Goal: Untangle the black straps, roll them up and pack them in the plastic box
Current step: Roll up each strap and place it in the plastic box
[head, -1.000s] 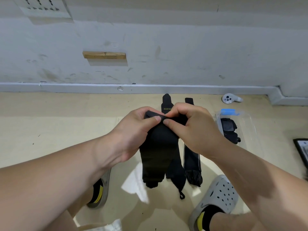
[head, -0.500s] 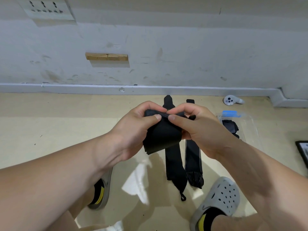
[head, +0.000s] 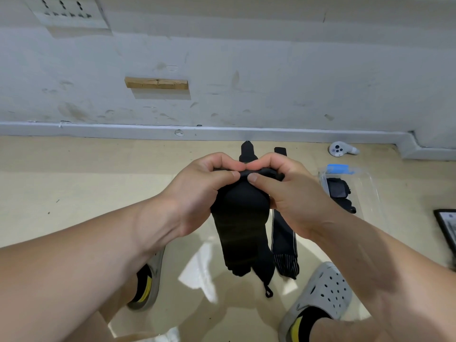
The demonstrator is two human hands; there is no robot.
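Both hands hold one wide black strap (head: pixel 240 228) above the floor. My left hand (head: pixel 197 191) and my right hand (head: pixel 288 193) pinch its rolled top edge between thumbs and fingers, and the rest hangs down loose. Under it two more black straps lie flat on the floor: one (head: pixel 248 151) with a small loop at its near end, one (head: pixel 283 235) with pale side stripes. At the right stands the clear plastic box (head: pixel 370 193) with a blue latch, holding rolled black straps (head: pixel 338 191).
A white hand controller (head: pixel 341 149) lies by the baseboard at the back right. A dark framed object (head: pixel 447 230) sits at the right edge. My feet in grey clogs (head: pixel 323 292) rest on the beige floor, near the straps. The grey wall is close ahead.
The strap's hanging end, short half a second ago, now hangs long again below my hands. Both hands stay pinched on its top edge, thumbs closer together.
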